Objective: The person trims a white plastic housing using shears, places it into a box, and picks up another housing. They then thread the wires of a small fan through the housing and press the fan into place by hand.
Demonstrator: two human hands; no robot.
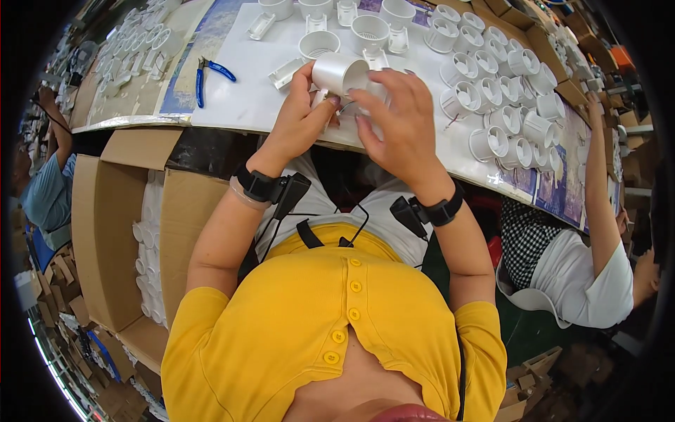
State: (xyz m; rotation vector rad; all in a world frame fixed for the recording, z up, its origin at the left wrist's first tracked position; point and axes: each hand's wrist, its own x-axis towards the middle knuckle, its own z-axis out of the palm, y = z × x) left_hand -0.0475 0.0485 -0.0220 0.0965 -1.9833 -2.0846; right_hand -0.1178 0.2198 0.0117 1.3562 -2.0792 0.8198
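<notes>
My left hand [299, 119] is closed round a white cylindrical housing [337, 73], which lies tilted on its side with its open end facing right. A thin dark wire [346, 107] shows just below that open end, beside my left thumb. My right hand [404, 123] is at the housing's right side, its fingers bent and apart, the index fingertip at the rim. Whether it touches the wire is hard to see. Beyond my hands stand more white round housings [320, 43], with small white rectangular cases [285, 73] beside them.
Blue-handled cutters [211, 76] lie on the table's white sheet [242, 105], left of my hands. Several white cups with parts inside [460, 98] fill the right side. An open cardboard box [116, 239] of white pieces stands at lower left. Co-workers sit left and right [583, 274].
</notes>
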